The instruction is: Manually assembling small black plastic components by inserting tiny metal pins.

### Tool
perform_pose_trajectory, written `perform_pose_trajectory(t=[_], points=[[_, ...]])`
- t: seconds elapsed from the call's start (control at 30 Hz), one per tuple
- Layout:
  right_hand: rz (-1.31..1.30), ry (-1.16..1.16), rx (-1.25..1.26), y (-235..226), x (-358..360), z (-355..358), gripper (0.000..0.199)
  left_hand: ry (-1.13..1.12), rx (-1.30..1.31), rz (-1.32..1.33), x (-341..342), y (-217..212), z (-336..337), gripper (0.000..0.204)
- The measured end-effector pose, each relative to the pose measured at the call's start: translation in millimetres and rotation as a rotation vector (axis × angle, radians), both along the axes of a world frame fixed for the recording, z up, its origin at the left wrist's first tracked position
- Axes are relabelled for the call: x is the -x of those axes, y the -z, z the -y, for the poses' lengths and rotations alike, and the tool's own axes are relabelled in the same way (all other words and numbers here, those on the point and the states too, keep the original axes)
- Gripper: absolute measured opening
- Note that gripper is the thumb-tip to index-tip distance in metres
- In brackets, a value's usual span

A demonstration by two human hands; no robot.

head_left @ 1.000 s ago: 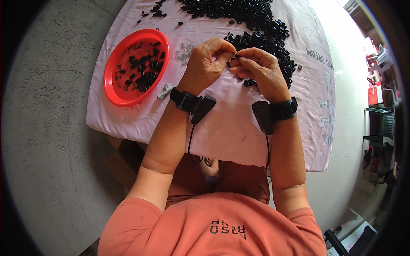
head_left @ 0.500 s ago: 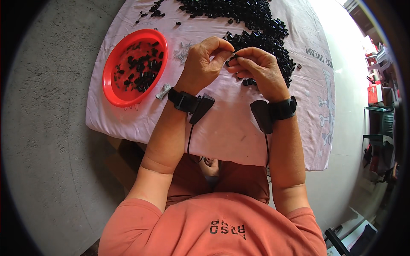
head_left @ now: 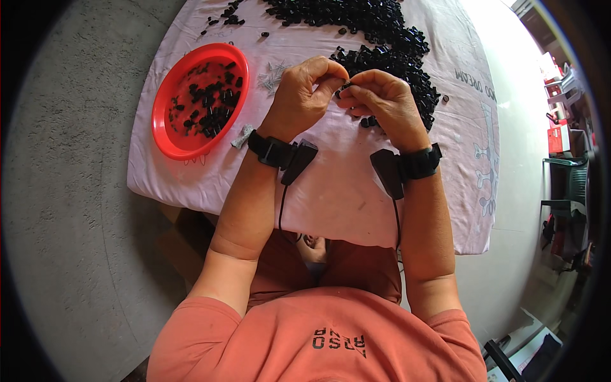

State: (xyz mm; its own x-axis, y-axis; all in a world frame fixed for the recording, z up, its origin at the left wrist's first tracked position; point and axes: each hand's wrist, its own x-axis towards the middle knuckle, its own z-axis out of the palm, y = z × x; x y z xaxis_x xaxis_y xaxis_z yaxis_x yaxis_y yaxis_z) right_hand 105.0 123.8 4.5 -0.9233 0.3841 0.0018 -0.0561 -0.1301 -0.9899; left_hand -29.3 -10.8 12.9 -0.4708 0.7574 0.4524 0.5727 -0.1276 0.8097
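- Not much has moved in the last second: the left hand (head_left: 304, 95) and right hand (head_left: 382, 102) are still pressed together, both pinching one small black piece (head_left: 344, 87) between the fingertips.
- It looks like the joining work is still going on.
- The red bowl (head_left: 167, 130) sits well apart to the left, near the table edge (head_left: 191, 205).
- The black pile (head_left: 394, 51) lies just behind the hands; bare cloth (head_left: 344, 184) in front gives room.

Bright, even daylight, soft shadows only. Floor (head_left: 509, 191) at upper right is blown out to near white. Heavy fisheye bend toward the rim with black vignette corners; centre sharp, edges smeared
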Motion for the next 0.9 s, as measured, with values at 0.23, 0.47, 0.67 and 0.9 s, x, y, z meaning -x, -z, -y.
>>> perform_pose_trajectory(t=[0.23,0.47,0.67,0.9], points=[[0.000,0.021,-0.027,1.0,2.4,1.2,0.015,0.031,0.014,0.059,2.2,3.3,-0.4,0.006],[0.006,0.038,-0.043,-0.3,2.8,2.4,0.014,0.031,0.051,0.047,2.2,3.4,0.2,0.005],[-0.002,0.052,-0.060,-0.8,2.9,3.2,0.013,0.028,0.068,-0.042,2.3,0.0,1.5,0.006],[0.038,0.028,-0.094,0.6,1.8,1.7,0.015,0.033,0.009,-0.120,1.2,-1.9,0.0,0.007]])
